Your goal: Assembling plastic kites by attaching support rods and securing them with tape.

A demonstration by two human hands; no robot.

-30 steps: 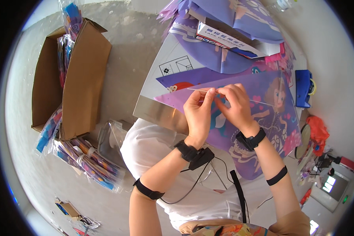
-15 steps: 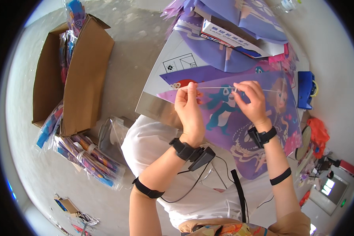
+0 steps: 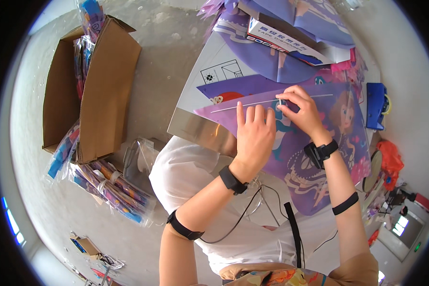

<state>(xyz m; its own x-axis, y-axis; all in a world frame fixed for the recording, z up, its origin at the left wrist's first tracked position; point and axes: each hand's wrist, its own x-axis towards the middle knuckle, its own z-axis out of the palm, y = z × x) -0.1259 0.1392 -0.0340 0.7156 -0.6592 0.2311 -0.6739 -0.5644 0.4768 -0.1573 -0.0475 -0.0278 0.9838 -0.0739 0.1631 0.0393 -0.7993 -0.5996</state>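
A purple sheet (image 3: 295, 174) printed with cartoon figures lies across the table edge and over my lap. Across its upper part runs a thin white rod (image 3: 319, 96), slanting slightly upward to the right. My left hand (image 3: 256, 136) rests on the sheet, palm down, fingers stretched out, with the fingertips along the rod. My right hand (image 3: 300, 112) is closed in a pinch at the rod's middle. Between its thumb and finger shows a small white piece (image 3: 280, 101); whether it is joined to the rod is not clear.
Behind the sheet stand more purple sheets (image 3: 271, 62) and a white printed box (image 3: 291, 40). A blue tape dispenser (image 3: 375, 107) sits at the right. On the left floor are a tall cardboard box (image 3: 107, 90) and wrapped bundles (image 3: 112, 190). A red plastic bag (image 3: 391, 159) lies further right.
My left hand has let go of the rod's left part and flattened onto the sheet, a little rightward. The rod now lies lower and tilted on the sheet. My right hand keeps its pinch.
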